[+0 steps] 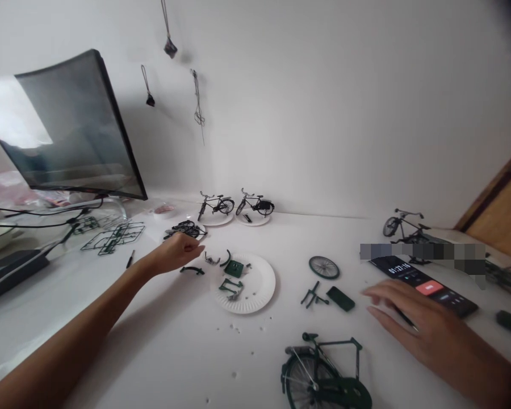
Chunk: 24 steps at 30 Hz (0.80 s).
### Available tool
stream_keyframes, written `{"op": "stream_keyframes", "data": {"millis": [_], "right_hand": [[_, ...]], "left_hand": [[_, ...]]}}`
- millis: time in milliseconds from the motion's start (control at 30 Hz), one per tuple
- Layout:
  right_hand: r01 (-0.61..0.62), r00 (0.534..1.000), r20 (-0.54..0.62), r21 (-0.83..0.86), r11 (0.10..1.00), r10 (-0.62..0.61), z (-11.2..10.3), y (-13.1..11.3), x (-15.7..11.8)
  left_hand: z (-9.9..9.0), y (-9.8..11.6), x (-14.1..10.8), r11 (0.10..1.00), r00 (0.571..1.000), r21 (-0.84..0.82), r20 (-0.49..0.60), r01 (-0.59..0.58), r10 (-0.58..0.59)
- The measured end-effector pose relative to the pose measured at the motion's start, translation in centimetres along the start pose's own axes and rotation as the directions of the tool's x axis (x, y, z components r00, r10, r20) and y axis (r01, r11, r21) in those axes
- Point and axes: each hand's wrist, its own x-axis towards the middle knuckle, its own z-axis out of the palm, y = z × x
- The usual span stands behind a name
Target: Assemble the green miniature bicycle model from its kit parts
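Note:
My left hand [176,254] is curled closed left of a white paper plate [264,284]; whatever its fingers may hold is hidden. On that plate lie small green model-bicycle parts [234,268] and tiny pieces. Dark curved fenders [192,270] rest just below the hand. My right hand [413,326] hovers by a phone [455,301], thumb and forefinger apart, with a slim dark tool [406,319] tucked in the grip. Near me, a half-built green model bicycle [323,375] shows a rear wheel and frame. A loose wheel [324,267], a fork-like part [313,295] and a green rectangular piece [340,299] lie beyond it.
Two finished model bicycles [216,205] stand on plates along the wall. Another model bicycle [402,224] is at the right. Green sprue frames [114,237], a pen-like stick [130,259] and a monitor [76,125] occupy the left. Small bits [234,375] are scattered in front.

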Motion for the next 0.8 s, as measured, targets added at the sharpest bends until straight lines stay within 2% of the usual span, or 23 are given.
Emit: {"op": "stream_keyframes", "data": {"millis": [67, 133, 233, 333, 500, 633, 800], "right_hand": [[0.151, 0.980, 0.134, -0.011, 0.989, -0.148, 0.5, -0.7, 0.5], [0.260, 0.946, 0.202, 0.003, 0.966, -0.256, 1.0, -1.7, 1.1], [0.324, 0.900, 0.282, 0.072, 0.943, -0.331, 1.6, -3.0, 1.9], [0.295, 0.888, 0.330, 0.127, 0.947, -0.321, 1.6, -3.6, 2.2], [0.165, 0.906, 0.370, 0.135, 0.977, -0.204, 0.9, -3.7, 1.8], [0.126, 0.934, 0.313, 0.161, 0.979, -0.172, 0.6, -3.6, 1.4], [0.054, 0.975, 0.198, 0.219, 0.974, -0.099, 0.5, -2.8, 0.6]], "left_hand": [[0.6, 1.8, 0.0, 0.999, 0.999, -0.002, -0.001, -0.044, 0.044], [1.1, 3.8, -0.1, 0.996, 0.996, -0.004, -0.008, -0.087, 0.087], [1.7, 6.6, -0.4, 0.987, 0.987, -0.012, -0.007, -0.158, 0.158], [2.0, 8.7, -0.7, 0.975, 0.975, -0.017, -0.017, -0.221, 0.221], [2.4, 10.4, -1.0, 0.943, 0.944, 0.022, -0.001, -0.331, 0.331], [2.7, 11.0, -1.0, 0.933, 0.930, -0.003, 0.075, -0.360, 0.360], [3.2, 11.2, -1.0, 0.928, 0.923, -0.034, 0.096, -0.370, 0.372]]}}
